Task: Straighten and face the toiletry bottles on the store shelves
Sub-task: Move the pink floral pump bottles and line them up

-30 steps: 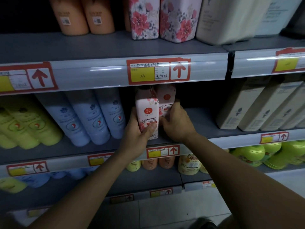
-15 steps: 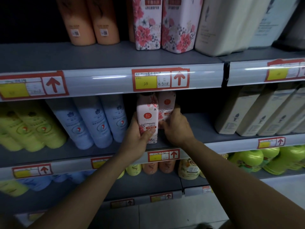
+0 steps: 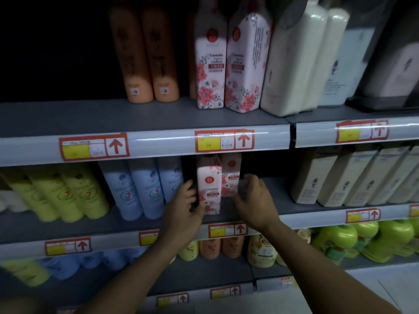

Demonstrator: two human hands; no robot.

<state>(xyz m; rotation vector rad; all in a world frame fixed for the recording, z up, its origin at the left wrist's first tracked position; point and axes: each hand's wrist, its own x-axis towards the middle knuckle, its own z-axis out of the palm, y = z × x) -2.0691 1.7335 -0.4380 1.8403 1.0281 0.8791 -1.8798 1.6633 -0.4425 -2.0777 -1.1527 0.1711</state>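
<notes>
Two pink floral bottles stand on the middle shelf. My left hand grips the front floral bottle, fingers on its left side and thumb on its lower front; its label faces me. Just behind and to the right of it stands the rear floral bottle. My right hand is blurred, with its fingers curled at that bottle's right edge. Whether it holds the bottle cannot be told.
Light blue bottles and yellow bottles lean at the left of the same shelf, cream bottles at the right. The upper shelf carries orange bottles, larger floral bottles and white bottles. More bottles fill the shelf below.
The view has tilted upward, showing more of the upper shelf. My right hand has slid slightly right from the rear floral bottle. My left hand keeps hold of the front one.
</notes>
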